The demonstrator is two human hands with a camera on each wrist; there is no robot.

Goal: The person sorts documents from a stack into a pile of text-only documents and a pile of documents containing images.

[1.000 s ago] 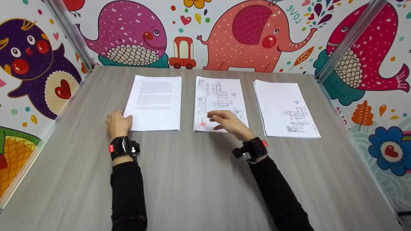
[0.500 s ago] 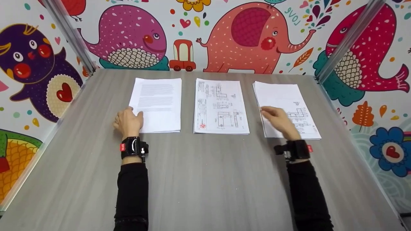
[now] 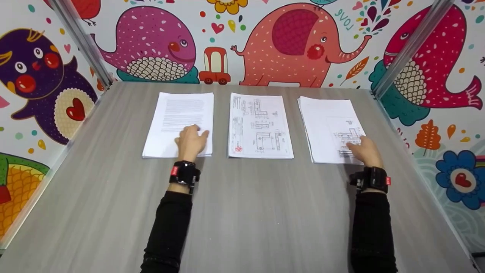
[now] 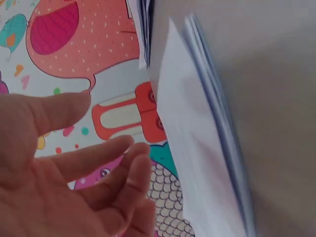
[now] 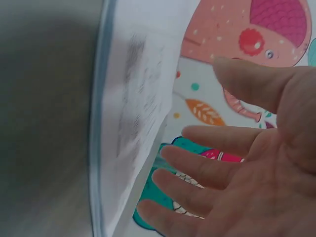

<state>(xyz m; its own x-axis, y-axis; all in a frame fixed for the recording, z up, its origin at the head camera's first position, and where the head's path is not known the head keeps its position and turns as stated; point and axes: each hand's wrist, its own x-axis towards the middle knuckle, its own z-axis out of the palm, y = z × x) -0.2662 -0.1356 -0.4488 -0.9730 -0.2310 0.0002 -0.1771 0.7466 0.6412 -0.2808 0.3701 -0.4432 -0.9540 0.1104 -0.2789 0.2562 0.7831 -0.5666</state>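
Three stacks of paper lie in a row on a grey table [image 3: 242, 212]. Over the near right part of the left stack [image 3: 163, 140], printed with text lines, is my left hand [image 3: 191, 142]; in the left wrist view its fingers [image 4: 133, 182] are loosely bent, apart from the sheets and holding nothing. My right hand [image 3: 366, 151] is above the near right corner of the right stack [image 3: 322, 125], which bears a small drawing. Its fingers [image 5: 202, 170] look relaxed in the right wrist view, with nothing in them. Between them lies the middle stack [image 3: 261, 125], covered with technical drawings.
Panels with cartoon animals, among them an elephant [image 3: 291, 49] and a purple whale [image 3: 155, 41], stand behind and beside the table. Metal posts [image 3: 413, 49] rise at the back corners. Each wrist wears a black camera strap [image 3: 184, 173].
My left hand has moved right, from the left stack's left edge to over its near right part. The right hand has travelled right, from the middle stack to the right stack's far side.
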